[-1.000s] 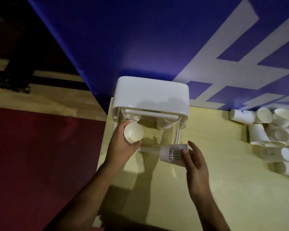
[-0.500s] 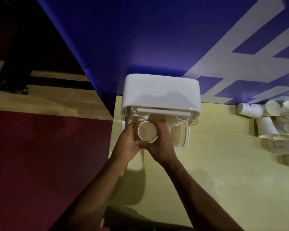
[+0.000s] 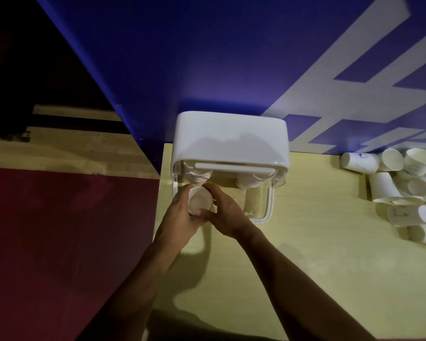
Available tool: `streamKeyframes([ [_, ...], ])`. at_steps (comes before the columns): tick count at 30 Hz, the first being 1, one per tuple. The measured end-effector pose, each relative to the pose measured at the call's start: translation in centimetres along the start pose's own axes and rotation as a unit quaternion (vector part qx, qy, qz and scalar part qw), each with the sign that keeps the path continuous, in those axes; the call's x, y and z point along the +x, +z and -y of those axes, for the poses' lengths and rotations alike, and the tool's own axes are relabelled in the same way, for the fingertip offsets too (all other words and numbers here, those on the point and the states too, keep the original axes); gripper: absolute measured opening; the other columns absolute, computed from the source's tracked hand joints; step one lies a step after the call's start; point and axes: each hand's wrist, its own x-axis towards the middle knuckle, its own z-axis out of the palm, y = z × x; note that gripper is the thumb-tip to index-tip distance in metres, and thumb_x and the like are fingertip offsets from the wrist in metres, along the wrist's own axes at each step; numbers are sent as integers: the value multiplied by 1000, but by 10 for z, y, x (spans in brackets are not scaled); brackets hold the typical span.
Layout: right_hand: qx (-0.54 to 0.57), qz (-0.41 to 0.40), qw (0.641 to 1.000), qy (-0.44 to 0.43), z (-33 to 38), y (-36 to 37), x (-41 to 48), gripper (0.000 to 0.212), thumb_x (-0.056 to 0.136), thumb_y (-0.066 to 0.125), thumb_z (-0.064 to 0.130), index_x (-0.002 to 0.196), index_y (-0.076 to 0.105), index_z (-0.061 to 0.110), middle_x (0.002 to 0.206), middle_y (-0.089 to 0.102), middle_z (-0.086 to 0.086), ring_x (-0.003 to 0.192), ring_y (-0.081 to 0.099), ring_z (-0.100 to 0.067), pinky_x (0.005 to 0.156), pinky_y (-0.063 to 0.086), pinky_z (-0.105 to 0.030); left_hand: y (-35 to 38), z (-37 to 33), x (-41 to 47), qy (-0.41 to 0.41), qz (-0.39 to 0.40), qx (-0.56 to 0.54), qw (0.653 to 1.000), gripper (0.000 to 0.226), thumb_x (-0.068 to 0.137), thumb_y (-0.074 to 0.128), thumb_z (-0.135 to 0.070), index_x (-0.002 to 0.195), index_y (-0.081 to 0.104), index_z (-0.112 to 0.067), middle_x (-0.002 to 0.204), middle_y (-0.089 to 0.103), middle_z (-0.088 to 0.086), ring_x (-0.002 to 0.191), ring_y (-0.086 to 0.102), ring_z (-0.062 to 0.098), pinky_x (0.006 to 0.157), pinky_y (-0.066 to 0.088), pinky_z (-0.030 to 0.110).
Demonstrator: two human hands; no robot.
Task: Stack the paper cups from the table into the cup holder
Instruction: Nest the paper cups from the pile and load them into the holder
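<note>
Paper cup (image 3: 199,201) is light, thin-walled and easy to crush, so hold it by the sidewall just under the stiffer rim, with a light squeeze only. It sits at the front left of the cup holder (image 3: 229,141), mouth toward the camera. Left hand (image 3: 180,215) curls round its left side, right hand (image 3: 225,215) pinches its right side, both closed just to cup width. Spare cups (image 3: 403,188) lie heaped on the table (image 3: 305,242), well apart.

Nothing reads clearly; marks on the paper cups (image 3: 359,162) are blurred.
</note>
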Motion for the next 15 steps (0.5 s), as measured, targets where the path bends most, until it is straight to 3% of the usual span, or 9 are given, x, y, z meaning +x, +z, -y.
streamKeyframes([
  [3, -5, 19, 1000, 5, 4, -6, -9, 74, 87, 74, 54, 147, 47, 21, 136, 61, 8, 119, 60, -15, 104, 51, -38, 1, -1, -8, 17, -20, 9, 1000, 83, 86, 81, -28, 155, 34, -27, 152, 48, -2, 124, 60, 21, 87, 58, 35],
  [5, 5, -23, 999, 37, 6, -11, -28, 78, 93, 66, 57, 154, 41, 16, 149, 54, 3, 131, 54, -16, 109, 47, -35, 3, -4, -19, 32, -46, -3, 998, 89, 83, 85, -30, 155, 34, -25, 158, 42, 2, 130, 59, 26, 92, 60, 42],
  [6, 18, -57, 997, 46, 4, -15, -42, 75, 96, 60, 59, 154, 42, 16, 151, 54, 0, 132, 54, -16, 109, 48, -36, 6, -8, -28, 45, -67, -1, 997, 87, 83, 85, -31, 154, 37, -22, 159, 42, 3, 135, 56, 26, 98, 57, 39],
  [9, 58, -175, 982, 39, -16, -27, -92, 49, 101, 56, 53, 137, 60, 21, 127, 69, 8, 113, 66, -6, 97, 55, -33, 22, -35, -67, 117, -76, 15, 990, 65, 90, 67, -45, 146, 48, -18, 153, 50, 4, 139, 49, 13, 104, 40, 17],
  [12, 111, -265, 953, 93, -46, -52, -146, 13, 101, 62, 34, 112, 67, 40, 102, 72, 22, 96, 69, -1, 82, 54, -21, 62, -67, -91, 139, 35, 69, 987, 63, 100, 40, -63, 138, 60, -17, 141, 63, 3, 123, 66, 21, 102, 45, 24],
  [15, 133, -334, 919, 163, -82, -82, -196, 18, 102, 63, 27, 104, 64, 45, 97, 73, 21, 91, 69, -2, 77, 54, -19, 110, -116, -84, 150, 88, 73, 982, 49, 95, 51, -56, 137, 55, -33, 138, 63, -8, 119, 67, 15, 91, 51, 26],
])
